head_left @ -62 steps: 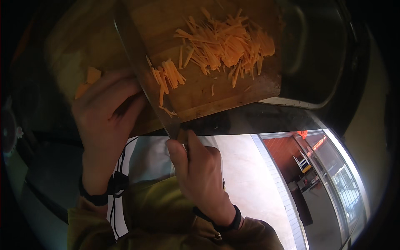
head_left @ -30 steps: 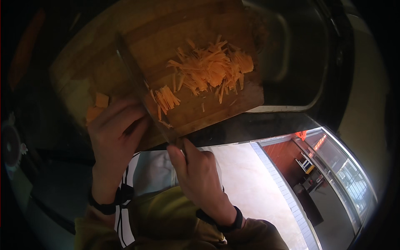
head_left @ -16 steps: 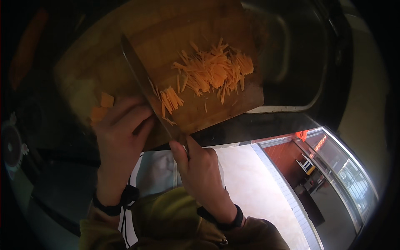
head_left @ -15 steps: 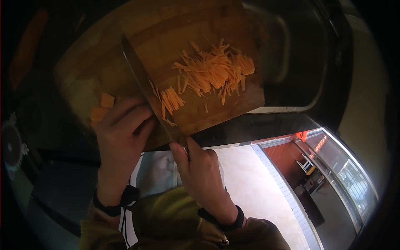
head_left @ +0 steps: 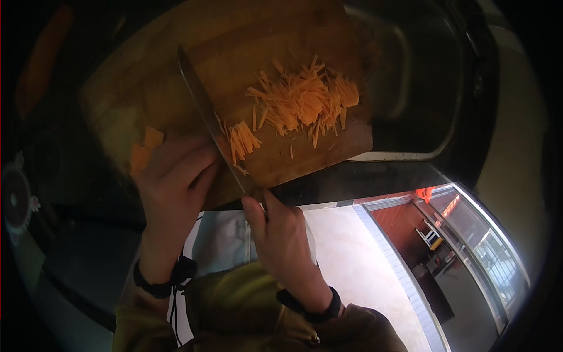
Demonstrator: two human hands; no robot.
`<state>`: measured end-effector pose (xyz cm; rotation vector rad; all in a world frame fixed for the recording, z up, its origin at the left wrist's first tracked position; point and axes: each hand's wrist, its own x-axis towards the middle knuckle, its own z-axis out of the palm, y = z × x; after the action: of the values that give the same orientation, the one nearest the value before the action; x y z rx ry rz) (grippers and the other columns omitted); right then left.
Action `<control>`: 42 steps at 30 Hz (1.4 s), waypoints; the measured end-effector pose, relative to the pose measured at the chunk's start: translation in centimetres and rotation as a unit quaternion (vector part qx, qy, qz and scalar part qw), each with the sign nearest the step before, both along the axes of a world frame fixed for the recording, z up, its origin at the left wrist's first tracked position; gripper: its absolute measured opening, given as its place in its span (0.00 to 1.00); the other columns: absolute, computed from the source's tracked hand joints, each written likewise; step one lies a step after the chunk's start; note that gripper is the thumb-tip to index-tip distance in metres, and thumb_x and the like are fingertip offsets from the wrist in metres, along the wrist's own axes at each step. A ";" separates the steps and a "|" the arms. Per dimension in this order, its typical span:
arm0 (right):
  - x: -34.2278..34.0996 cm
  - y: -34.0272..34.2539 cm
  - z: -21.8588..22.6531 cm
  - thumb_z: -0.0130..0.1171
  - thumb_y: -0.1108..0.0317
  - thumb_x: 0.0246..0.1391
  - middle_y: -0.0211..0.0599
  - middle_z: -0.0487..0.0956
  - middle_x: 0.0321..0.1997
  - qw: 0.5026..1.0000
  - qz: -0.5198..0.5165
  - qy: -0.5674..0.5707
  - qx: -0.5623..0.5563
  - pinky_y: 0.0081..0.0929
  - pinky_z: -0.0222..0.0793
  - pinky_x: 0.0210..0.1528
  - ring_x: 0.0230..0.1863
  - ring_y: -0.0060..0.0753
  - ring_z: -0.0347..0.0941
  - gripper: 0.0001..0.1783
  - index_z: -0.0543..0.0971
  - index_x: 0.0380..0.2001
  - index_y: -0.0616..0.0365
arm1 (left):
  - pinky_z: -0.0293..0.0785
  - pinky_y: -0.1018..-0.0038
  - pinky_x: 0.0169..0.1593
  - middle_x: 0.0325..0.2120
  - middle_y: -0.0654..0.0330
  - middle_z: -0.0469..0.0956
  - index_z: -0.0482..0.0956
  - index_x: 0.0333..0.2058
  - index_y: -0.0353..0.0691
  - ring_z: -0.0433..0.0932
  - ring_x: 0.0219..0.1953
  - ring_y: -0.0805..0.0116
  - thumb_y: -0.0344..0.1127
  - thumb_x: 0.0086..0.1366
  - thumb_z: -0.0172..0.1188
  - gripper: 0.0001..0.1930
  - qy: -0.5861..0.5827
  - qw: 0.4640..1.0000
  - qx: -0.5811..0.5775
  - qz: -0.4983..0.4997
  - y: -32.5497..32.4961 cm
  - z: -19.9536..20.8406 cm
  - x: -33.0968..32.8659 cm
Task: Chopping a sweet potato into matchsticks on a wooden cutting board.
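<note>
In my right hand (head_left: 281,229) is the handle of a kitchen knife (head_left: 202,100), its long blade slanting up and left across a wooden cutting board (head_left: 193,26). My left hand (head_left: 176,179) has its fingers curled down against the left side of the blade, pressing on carrot that is mostly hidden beneath them. Flat carrot slices (head_left: 141,157) show at that hand's outer edge. Just right of the blade lies a small bunch of carrot strips (head_left: 243,141). A larger heap of carrot shreds (head_left: 305,97) spreads over the board's right half.
An orange carrot-like piece (head_left: 42,64) lies in the dark at far left. Beyond the board's right edge is a dark, rounded sink-like basin (head_left: 428,88). A dark counter edge (head_left: 346,182) runs along the near side. A round, flower-edged item (head_left: 19,199) sits at left.
The knife's tip has swung slightly to the right. Both hands keep nearly the same place, and the carrot strips and heap look the same.
</note>
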<state>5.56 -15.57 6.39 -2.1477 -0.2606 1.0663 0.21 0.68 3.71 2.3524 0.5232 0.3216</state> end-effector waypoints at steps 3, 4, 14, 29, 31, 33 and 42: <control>0.5 0.0 1.0 0.55 0.62 0.67 0.52 0.73 0.17 1.000 0.008 0.014 -0.003 0.40 0.64 0.23 0.20 0.59 0.71 0.15 0.76 0.33 0.66 | 0.77 0.64 0.46 0.36 0.57 0.83 0.83 0.35 0.37 0.81 0.38 0.56 0.20 0.45 0.70 0.16 0.007 1.000 0.008 -0.001 -0.4 0.3 0.2; 0.6 0.1 1.4 0.55 0.62 0.67 0.52 0.73 0.17 1.000 0.015 0.024 -0.010 0.40 0.64 0.23 0.20 0.59 0.71 0.15 0.75 0.33 0.66 | 0.77 0.63 0.48 0.36 0.57 0.83 0.83 0.36 0.38 0.81 0.39 0.56 0.20 0.45 0.70 0.17 0.010 1.000 0.003 0.007 -0.5 0.4 0.1; 0.4 0.4 0.0 0.60 0.57 0.64 0.51 0.71 0.12 0.999 0.012 -0.035 0.008 0.45 0.65 0.18 0.17 0.60 0.72 0.20 0.71 0.25 0.63 | 0.77 0.66 0.43 0.35 0.57 0.83 0.83 0.34 0.37 0.81 0.38 0.56 0.20 0.45 0.71 0.15 -0.001 0.999 0.043 -0.015 -0.3 0.4 -0.3; 0.8 1.5 0.6 0.59 0.57 0.65 0.53 0.72 0.13 0.998 -0.004 0.035 0.043 0.46 0.65 0.18 0.18 0.62 0.72 0.20 0.72 0.27 0.64 | 0.76 0.67 0.41 0.34 0.53 0.82 0.82 0.34 0.32 0.81 0.37 0.55 0.19 0.47 0.70 0.13 -0.009 1.000 -0.014 0.016 0.2 0.5 0.2; 0.8 1.1 0.4 0.59 0.57 0.64 0.53 0.73 0.14 1.000 0.020 -0.008 0.008 0.47 0.66 0.19 0.19 0.62 0.73 0.20 0.73 0.27 0.63 | 0.77 0.69 0.42 0.33 0.53 0.83 0.82 0.33 0.32 0.82 0.38 0.55 0.20 0.48 0.70 0.11 -0.014 1.000 -0.008 0.013 0.0 0.6 0.3; 0.8 1.1 0.2 0.59 0.57 0.64 0.52 0.73 0.14 1.000 0.016 -0.018 0.012 0.47 0.67 0.19 0.19 0.62 0.73 0.20 0.73 0.27 0.63 | 0.77 0.68 0.44 0.33 0.53 0.83 0.83 0.33 0.32 0.82 0.38 0.55 0.20 0.49 0.69 0.11 -0.002 0.998 -0.040 0.042 -0.5 0.4 0.0; 1.3 1.1 0.8 0.58 0.58 0.65 0.54 0.72 0.14 0.998 -0.012 0.037 0.040 0.46 0.65 0.19 0.19 0.63 0.72 0.20 0.72 0.26 0.64 | 0.76 0.64 0.51 0.32 0.54 0.84 0.83 0.33 0.33 0.83 0.37 0.57 0.20 0.49 0.69 0.10 0.006 0.997 -0.050 0.053 -0.8 0.4 0.4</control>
<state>6.89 -14.43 7.16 -2.0301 -0.2383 1.1008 0.65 -0.10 4.06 2.2352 0.6569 0.3214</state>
